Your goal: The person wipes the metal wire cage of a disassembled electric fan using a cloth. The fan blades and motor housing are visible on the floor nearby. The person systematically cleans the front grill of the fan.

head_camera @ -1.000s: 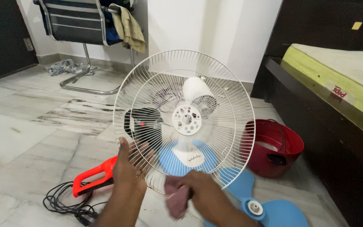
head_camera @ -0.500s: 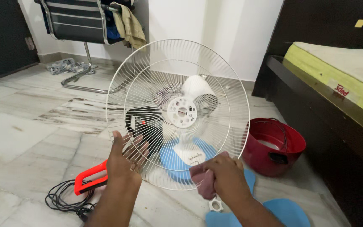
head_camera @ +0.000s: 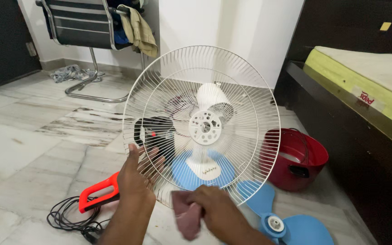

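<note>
A marble floor (head_camera: 28, 149) spreads under you, with a dark bed frame and yellow-edged mattress (head_camera: 364, 86) along the right and a metal-legged chair (head_camera: 82, 27) draped with clothes against the far wall. Held upright at the centre is the white wire fan guard (head_camera: 201, 124), tipped slightly toward you; against half a second ago it sits a little further right and lower in the view, its hub now over the white fan motor housing (head_camera: 212, 97) behind it. Beside it on the floor stands a red bucket (head_camera: 302, 159), and the blue fan blade (head_camera: 286, 222), mostly cut off by the frame edge a moment ago, now shows its hub and two lobes at lower right. A red-handled tool (head_camera: 98, 193) and a coil of black cable (head_camera: 71, 220) lie at lower left, unchanged. Your left hand (head_camera: 134, 174) grips the guard's lower-left rim, thumb in front and fingers spread behind the wires, as before. Your right hand (head_camera: 216, 208) is closed around a dusky pink cloth (head_camera: 186, 215) and has slid left and down along the guard's bottom edge from where it pressed near the lower-right rim; the cloth now hangs just below the rim, and whether it touches the wires cannot be told.
</note>
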